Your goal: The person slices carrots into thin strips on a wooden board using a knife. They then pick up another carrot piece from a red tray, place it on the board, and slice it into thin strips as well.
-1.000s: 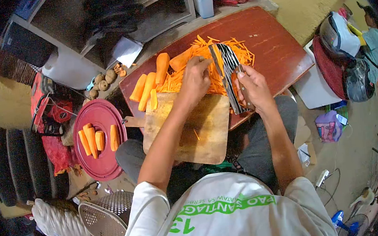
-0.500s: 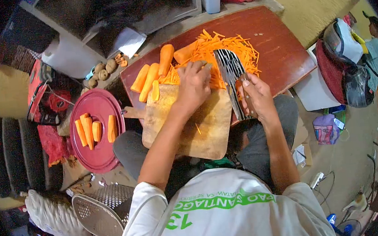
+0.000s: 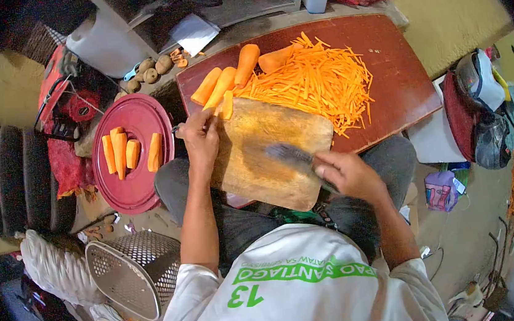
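My right hand (image 3: 346, 175) is closed round the handle of a knife (image 3: 294, 157), whose blade is blurred over the wooden cutting board (image 3: 271, 174). At the board's left edge is my left hand (image 3: 200, 138), fingers bent together by a small carrot slice (image 3: 227, 104); what it grips is hard to make out. Beyond the board lies a heap of shredded carrot (image 3: 323, 80) on the red tabletop (image 3: 395, 88). Peeled whole carrots (image 3: 246, 64) rest to the heap's left.
On the left, a round red lid (image 3: 143, 199) bears several peeled carrots (image 3: 119, 152). Potatoes (image 3: 150, 75) lie near the table's far left corner. A perforated basket (image 3: 133, 259) stands at lower left. A purple bag (image 3: 443, 190) is on the floor at right.
My left hand has moved from the shreds to the board's left edge. My right hand and the knife have come down over the board, and the shreds now lie off it.
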### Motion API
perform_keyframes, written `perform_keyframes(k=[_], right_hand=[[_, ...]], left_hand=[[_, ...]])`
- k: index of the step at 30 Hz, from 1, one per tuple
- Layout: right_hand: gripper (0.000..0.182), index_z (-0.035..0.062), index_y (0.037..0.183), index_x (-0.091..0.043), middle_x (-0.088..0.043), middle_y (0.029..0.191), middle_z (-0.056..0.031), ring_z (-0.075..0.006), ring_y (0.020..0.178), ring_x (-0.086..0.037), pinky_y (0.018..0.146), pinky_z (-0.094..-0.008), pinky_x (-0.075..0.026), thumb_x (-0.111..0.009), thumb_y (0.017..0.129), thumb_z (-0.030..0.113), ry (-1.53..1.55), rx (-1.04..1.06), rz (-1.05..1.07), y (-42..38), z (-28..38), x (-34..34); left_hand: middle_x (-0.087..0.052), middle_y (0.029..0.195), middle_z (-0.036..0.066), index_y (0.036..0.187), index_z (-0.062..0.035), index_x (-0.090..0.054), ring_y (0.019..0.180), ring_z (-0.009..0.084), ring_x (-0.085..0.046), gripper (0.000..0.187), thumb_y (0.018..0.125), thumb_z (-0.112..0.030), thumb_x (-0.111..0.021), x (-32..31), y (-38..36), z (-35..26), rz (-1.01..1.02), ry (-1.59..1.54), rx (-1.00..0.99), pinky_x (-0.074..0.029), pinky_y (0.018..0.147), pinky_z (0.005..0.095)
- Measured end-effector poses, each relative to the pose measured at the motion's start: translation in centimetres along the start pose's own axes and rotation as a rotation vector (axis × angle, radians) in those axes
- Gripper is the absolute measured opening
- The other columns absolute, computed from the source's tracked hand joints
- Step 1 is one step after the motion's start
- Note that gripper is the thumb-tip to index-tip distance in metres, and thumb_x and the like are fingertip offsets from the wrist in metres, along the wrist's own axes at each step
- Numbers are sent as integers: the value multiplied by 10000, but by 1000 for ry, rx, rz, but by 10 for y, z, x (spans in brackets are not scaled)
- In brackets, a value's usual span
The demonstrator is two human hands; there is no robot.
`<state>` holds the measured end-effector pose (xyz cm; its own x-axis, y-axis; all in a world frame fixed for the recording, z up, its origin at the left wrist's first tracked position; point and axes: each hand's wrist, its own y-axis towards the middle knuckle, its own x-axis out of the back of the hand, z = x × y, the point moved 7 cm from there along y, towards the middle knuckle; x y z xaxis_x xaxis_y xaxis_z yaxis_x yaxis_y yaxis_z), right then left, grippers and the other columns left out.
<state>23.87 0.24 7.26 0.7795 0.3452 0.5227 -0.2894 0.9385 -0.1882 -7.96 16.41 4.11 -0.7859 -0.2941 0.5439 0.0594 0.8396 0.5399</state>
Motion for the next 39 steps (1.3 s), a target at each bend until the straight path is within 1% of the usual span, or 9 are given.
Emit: perform_keyframes(k=[5, 6, 9, 12, 17, 23, 27, 33, 39], right_hand=[[379, -32, 1373, -650, -756, 1138, -288, -443, 1048, -757, 897, -465, -578, -627, 1077, 202, -137, 49, -346, 39, -6, 52], [366, -34, 1373, -652, -756, 1030, -271, -380, 945, -770, 853, -442, -579, -645, 1072, 174, -187, 102, -452, 39, 5, 59], [366, -29, 1388, -656, -766, 993, -220, -273, 914, -759, 843, -418, -577, -653, 1072, 156, 30, -7, -452, 37, 6, 64], [365, -18, 1399, -664, -785, 1098, -157, -189, 1030, -732, 912, -372, -568, -647, 1073, 146, 142, -75, -383, 28, -2, 44], [335, -24, 1357, -674, -784, 1156, -184, -228, 1089, -744, 964, -376, -559, -652, 1054, 118, 174, -115, -307, 14, 13, 16], [387, 13, 1390, -651, -753, 1198, -263, -401, 1111, -750, 960, -445, -574, -655, 1042, 183, -36, -77, -282, -7, 38, 19], [383, 23, 1394, -609, -742, 1197, -284, -480, 1129, -713, 932, -528, -573, -618, 1059, 207, -205, 39, -373, -18, 62, 27], [335, 27, 1379, -563, -723, 1120, -306, -513, 1065, -697, 891, -602, -542, -547, 1096, 206, -375, -94, -170, 6, 32, 13], [265, 39, 1308, -545, -715, 1042, -307, -539, 992, -692, 854, -640, -524, -541, 1109, 213, -267, 50, -395, -1, 45, 18]], left_hand=[[-727, 1077, 118, 1111, -75, -783, 1031, 332, -682, 295, 823, -13, -802, -4, -9, -12, 30, 266, -75, -450, 928, 461], [-696, 1102, 98, 1155, -98, -778, 1080, 310, -636, 320, 838, -84, -826, -9, -7, -9, 74, 244, -71, -378, 977, 463], [-687, 1071, 103, 1145, -84, -784, 1064, 326, -632, 292, 861, -141, -828, -16, -11, -18, 7, 271, -124, -392, 957, 466], [-684, 1017, 135, 1121, -53, -781, 1046, 359, -636, 280, 877, -181, -832, -19, -4, -30, -1, 274, -98, -422, 937, 509], [-666, 966, 147, 1167, -50, -755, 983, 378, -632, 283, 899, -134, -788, -27, -1, -34, 59, 366, -147, -450, 914, 512], [-647, 919, 169, 1035, -17, -670, 941, 386, -634, 190, 847, -29, -692, -30, -5, -40, 201, 334, -283, -481, 846, 501], [-642, 903, 170, 987, -14, -649, 939, 379, -638, 169, 821, -40, -660, -24, -24, -78, 266, 316, -329, -493, 846, 495], [-646, 908, 172, 956, -4, -666, 928, 379, -635, 159, 836, -108, -659, -50, -82, -148, 376, 253, -484, -494, 885, 489], [-640, 937, 182, 1015, -16, -718, 957, 386, -636, 192, 839, -82, -753, -48, -73, -142, 403, -31, -236, -480, 890, 498]])
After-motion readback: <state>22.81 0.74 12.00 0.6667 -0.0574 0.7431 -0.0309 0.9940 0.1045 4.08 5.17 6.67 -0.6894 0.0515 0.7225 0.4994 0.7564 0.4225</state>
